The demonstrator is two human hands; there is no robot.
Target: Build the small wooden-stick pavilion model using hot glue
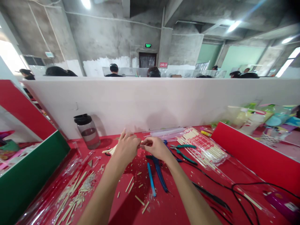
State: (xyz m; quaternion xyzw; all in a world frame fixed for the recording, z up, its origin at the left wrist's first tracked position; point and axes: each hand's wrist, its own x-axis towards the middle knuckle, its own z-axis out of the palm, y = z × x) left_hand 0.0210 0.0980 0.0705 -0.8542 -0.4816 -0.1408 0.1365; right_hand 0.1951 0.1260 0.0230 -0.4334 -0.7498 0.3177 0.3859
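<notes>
Over the red tabletop (168,206), my left hand (126,148) and my right hand (156,148) meet fingertip to fingertip. Both pinch a small pale wooden stick piece (141,143) between them. Several more pale sticks (112,150) poke out just left of my left hand. Right below my hands lie blue-handled pliers (159,172) and a light blue tool (151,179). Teal-handled pliers (185,150) rest to the right of my right hand.
A dark-lidded jar (87,131) stands back left. Wrapped chopstick bundles (203,150) lie at right, cut stick pieces and plastic wrap (72,190) at left. Black cables (234,190) and a purple device (283,203) sit front right. Red dividers (253,156) and a white partition (164,100) enclose the bench.
</notes>
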